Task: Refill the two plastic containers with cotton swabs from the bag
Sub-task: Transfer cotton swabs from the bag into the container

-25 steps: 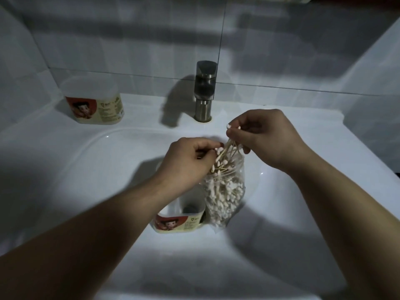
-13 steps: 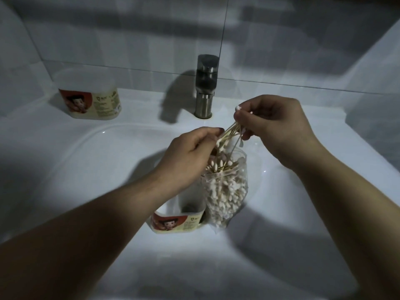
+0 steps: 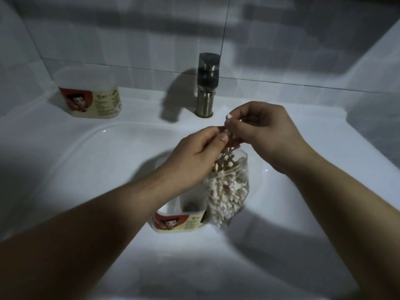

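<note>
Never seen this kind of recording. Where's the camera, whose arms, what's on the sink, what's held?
No machine here: a person works with two bare hands, filmed by one wide-angle camera worn on the head, looking down. The left hand and right hand both pinch a bundle of cotton swabs sticking up out of a clear bag, which is down in the white sink. Beside the bag stands an open plastic container with a red label. A second container stands on the ledge at back left, left of the metal faucet.
</note>
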